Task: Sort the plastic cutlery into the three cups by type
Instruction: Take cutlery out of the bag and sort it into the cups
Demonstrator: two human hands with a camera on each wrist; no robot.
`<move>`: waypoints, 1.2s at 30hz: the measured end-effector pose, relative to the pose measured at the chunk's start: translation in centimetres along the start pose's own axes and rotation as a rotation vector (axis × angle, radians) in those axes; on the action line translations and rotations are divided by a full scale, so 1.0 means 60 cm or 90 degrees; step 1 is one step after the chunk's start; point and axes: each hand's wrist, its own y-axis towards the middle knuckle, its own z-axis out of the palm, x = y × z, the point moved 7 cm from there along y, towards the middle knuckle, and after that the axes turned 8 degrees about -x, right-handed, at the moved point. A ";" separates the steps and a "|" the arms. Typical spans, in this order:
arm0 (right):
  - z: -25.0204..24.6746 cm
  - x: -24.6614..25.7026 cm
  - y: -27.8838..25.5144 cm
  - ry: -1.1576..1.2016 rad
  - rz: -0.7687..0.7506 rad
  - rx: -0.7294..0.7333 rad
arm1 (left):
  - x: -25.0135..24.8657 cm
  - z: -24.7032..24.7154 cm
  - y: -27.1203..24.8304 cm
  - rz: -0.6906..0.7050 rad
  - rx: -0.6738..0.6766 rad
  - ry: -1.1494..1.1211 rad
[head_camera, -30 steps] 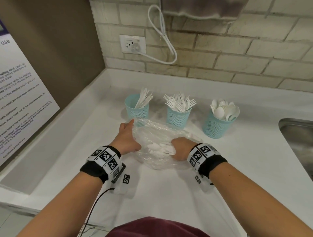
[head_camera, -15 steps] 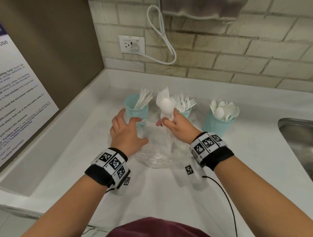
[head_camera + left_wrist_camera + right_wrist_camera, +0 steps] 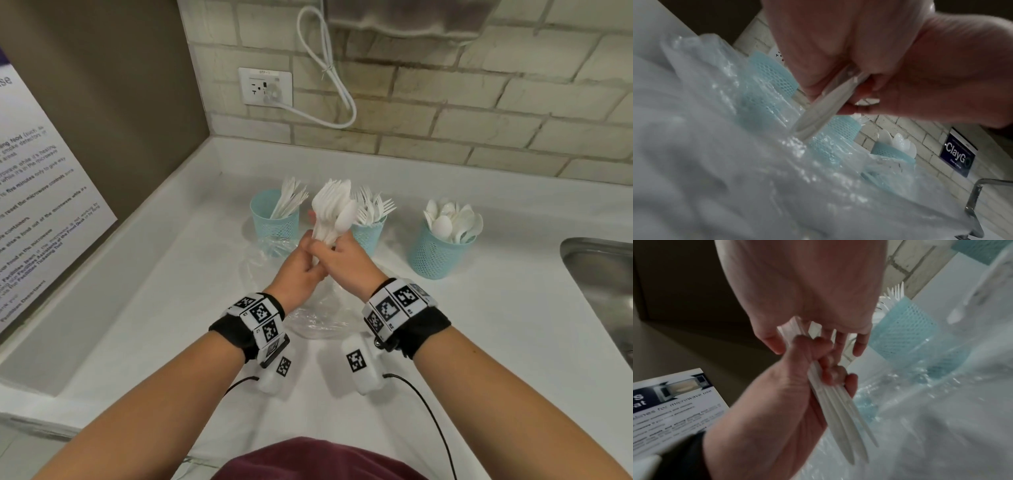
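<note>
The white counter [image 3: 479, 342] carries three blue mesh cups in one row near the wall: the left cup [image 3: 275, 222], the middle cup [image 3: 368, 236] and the right cup [image 3: 435, 253]. A clear plastic bag [image 3: 308, 322] lies crumpled before them.

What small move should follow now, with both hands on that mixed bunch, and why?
Probably pull one spoon out with the right hand and drop it into the spoon cup. The bunch of cutlery, gripped by the left hand too, visibly mixes forks and spoons.
</note>
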 end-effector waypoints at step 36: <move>-0.050 0.077 0.039 -0.154 -0.042 0.071 | 0.024 -0.022 0.018 -0.061 0.006 -0.055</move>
